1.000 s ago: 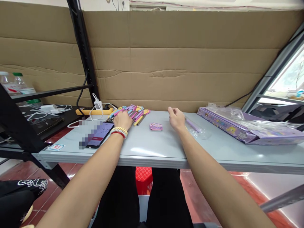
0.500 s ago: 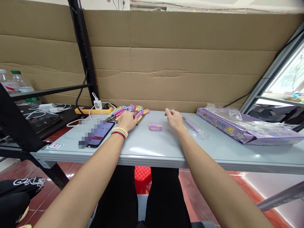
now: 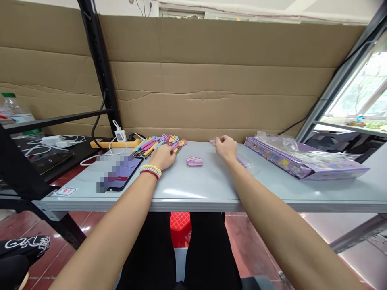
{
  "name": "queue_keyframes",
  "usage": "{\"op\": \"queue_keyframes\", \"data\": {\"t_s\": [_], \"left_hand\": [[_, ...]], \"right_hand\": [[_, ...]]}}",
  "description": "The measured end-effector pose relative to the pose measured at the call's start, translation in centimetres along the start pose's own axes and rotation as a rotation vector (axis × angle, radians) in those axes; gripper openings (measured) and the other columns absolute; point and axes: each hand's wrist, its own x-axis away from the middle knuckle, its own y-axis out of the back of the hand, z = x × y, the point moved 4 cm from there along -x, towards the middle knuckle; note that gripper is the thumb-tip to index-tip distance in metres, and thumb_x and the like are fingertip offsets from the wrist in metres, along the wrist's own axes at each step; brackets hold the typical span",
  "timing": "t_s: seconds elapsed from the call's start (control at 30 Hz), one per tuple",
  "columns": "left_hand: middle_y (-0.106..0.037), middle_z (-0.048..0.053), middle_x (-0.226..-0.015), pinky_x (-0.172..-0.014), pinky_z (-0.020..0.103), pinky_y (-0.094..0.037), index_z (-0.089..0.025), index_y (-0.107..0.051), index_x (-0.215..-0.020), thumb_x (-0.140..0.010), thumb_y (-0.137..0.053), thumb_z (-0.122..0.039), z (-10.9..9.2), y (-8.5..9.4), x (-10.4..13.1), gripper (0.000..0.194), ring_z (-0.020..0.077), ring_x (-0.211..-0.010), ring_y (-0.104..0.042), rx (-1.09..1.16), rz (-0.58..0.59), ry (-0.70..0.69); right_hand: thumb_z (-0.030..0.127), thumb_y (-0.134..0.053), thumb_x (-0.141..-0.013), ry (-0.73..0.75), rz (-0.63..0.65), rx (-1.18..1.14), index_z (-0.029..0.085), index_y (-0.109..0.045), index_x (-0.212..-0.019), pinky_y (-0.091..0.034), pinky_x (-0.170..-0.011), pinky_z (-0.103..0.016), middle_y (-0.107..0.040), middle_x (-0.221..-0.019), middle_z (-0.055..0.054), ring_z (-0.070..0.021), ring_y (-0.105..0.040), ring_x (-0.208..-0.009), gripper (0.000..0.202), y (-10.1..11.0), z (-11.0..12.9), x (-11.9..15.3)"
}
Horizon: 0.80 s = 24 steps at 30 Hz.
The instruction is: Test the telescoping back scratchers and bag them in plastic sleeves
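My left hand (image 3: 165, 156), with a beaded bracelet at the wrist, rests at the near edge of a pile of colourful pens (image 3: 152, 146) with hand-shaped tops. Its fingers are curled, and whatever they grip is hidden behind the hand. To the right, my right hand (image 3: 226, 148) is closed, thumb and fingers drawn together. A small pink-purple piece (image 3: 212, 141) shows by its fingertips; whether it is held I cannot tell. Between the hands lies a small stack of purple-pink cards (image 3: 194, 161). Partly behind my right wrist is a purple pen (image 3: 242, 161) with clear plastic by it.
A phone (image 3: 128, 173) lies left of my left hand, near a yellow power strip (image 3: 104, 143) with white cables. On the right stands a purple box (image 3: 302, 161) with clear plastic wrapping on it. A cardboard panel (image 3: 211, 80) closes the back of the grey table (image 3: 187, 189).
My right hand has shifted slightly to the right and turned, and the pink-purple piece now shows by its fingertips. My left hand stays at the pens. The view has moved a little.
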Motion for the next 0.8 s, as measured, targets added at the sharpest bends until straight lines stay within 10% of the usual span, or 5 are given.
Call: {"op": "queue_keyframes", "data": {"t_s": [0.27, 0.8], "left_hand": [[-0.066, 0.008, -0.095, -0.078, 0.033, -0.048, -0.019, -0.067, -0.079, -0.081, -0.045, -0.027, -0.2, -0.7, -0.3, 0.023, 0.0222, -0.089, -0.061, 0.016, 0.024, -0.065], [-0.069, 0.008, -0.09, -0.079, 0.033, -0.047, -0.019, -0.067, -0.076, -0.078, -0.046, -0.028, -0.3, -0.8, -0.2, 0.023, 0.0217, -0.086, -0.062, 0.005, 0.04, -0.103]], "right_hand": [[0.027, -0.054, -0.076, -0.086, 0.224, 0.453, 0.012, -0.068, -0.099, -0.045, -0.082, -0.036, -0.066, -0.104, -0.019, -0.0305, -0.06, -0.104, 0.031, 0.1, -4.3, -0.9], [0.03, -0.059, -0.075, -0.207, 0.36, 0.414, 0.015, -0.065, -0.105, -0.048, -0.078, -0.038, -0.064, -0.106, -0.018, -0.0298, -0.062, -0.098, 0.034, -0.4, -5.5, 0.2]]}}
